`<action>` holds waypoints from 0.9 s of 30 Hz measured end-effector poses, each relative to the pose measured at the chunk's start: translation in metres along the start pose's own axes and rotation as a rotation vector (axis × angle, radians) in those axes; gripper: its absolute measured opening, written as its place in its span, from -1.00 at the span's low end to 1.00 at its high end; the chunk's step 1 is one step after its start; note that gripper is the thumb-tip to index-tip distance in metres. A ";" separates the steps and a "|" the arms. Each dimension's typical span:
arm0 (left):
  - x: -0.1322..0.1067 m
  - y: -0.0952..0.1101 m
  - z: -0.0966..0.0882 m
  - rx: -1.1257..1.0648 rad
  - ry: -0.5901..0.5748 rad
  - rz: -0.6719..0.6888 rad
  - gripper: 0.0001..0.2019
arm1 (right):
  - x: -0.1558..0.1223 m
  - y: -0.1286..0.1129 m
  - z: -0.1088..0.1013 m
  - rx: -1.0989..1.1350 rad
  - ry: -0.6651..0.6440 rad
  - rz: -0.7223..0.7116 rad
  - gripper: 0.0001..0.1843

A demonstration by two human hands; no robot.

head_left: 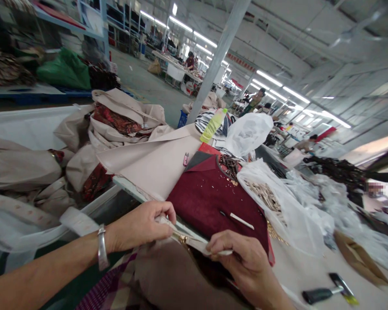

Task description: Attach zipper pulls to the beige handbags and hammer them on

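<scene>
A pale beige strap [197, 245] with a small gold metal fitting [182, 238] is stretched between my hands above the table's near edge. My left hand [145, 224], a silver bracelet at its wrist, pinches the strap's left end. The right end is between the thumb and fingers of my right hand [241, 254], and a short tip sticks out past them. Beyond my hands lies a dark red fabric piece [210, 198], with a white strip [242, 221] and scattered small gold bits on it. The exact kind of fitting is too small to make out.
A hammer [330, 290] lies at the right front. An open plastic bag [278, 211] holds many beige strips. Behind stand a yellow-green bottle [213, 125] and a white plastic bag [250, 133]. Beige bags [116, 120] fill a white bin at left. People work farther back.
</scene>
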State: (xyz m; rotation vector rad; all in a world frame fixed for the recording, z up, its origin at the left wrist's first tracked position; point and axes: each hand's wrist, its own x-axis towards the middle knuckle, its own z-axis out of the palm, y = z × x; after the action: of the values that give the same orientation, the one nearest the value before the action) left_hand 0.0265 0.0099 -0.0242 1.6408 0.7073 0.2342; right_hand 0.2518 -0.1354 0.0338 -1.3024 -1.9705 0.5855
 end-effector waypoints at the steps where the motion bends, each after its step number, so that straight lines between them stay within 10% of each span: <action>1: 0.000 -0.002 -0.001 -0.024 -0.004 0.001 -0.67 | -0.007 0.004 -0.004 0.042 0.028 0.043 -0.86; 8: -0.002 -0.004 -0.002 0.063 0.017 -0.037 -0.65 | -0.060 0.023 -0.036 0.198 0.053 0.576 -0.65; 13: -0.003 0.012 0.004 0.134 -0.012 -0.055 -0.65 | -0.044 -0.009 -0.027 -0.268 0.269 0.469 -0.80; 17: 0.001 0.019 0.008 0.318 0.015 -0.008 -0.66 | -0.018 -0.018 0.002 -0.341 0.073 0.386 -0.76; 23: 0.012 0.009 0.030 0.907 0.584 0.733 -0.68 | -0.009 0.012 0.006 -0.390 0.157 0.385 -0.94; 27: 0.037 0.012 0.064 1.114 0.629 1.116 -0.53 | 0.005 0.040 -0.012 -0.429 0.135 0.546 -0.89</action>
State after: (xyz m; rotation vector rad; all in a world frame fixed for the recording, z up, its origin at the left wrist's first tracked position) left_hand 0.0930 -0.0225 -0.0350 2.9786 0.2450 1.3907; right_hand 0.2835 -0.1155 0.0153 -2.1185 -1.6760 0.3111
